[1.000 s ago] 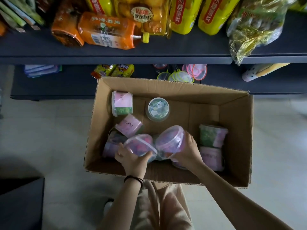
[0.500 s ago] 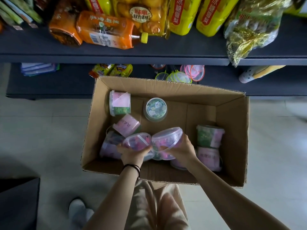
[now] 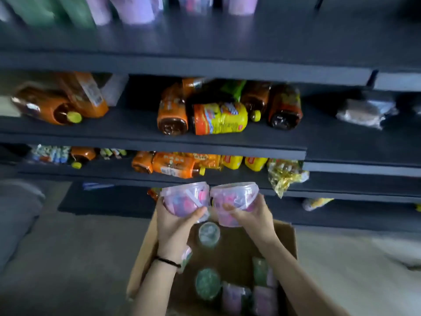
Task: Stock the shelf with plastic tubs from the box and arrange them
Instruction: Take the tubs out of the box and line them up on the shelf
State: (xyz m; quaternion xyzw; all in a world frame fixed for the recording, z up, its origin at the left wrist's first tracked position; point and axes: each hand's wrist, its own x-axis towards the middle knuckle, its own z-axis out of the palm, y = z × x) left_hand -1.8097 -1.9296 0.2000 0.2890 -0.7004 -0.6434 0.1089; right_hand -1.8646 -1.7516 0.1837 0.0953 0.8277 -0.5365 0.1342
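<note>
Above the box (image 3: 284,238), your left hand (image 3: 174,226) grips purple tub (image 3: 183,198); right hand (image 3: 252,218) grips pink tub (image 3: 237,196), touching at 3 o'clock.

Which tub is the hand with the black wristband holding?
The left tub, gripped by the left hand. The right tub sits in the right hand, whose wrist is bare.

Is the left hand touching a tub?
Touching. The head view shows the left hand curled round a tub, with the thumb across the tub's front and no gap.
</note>
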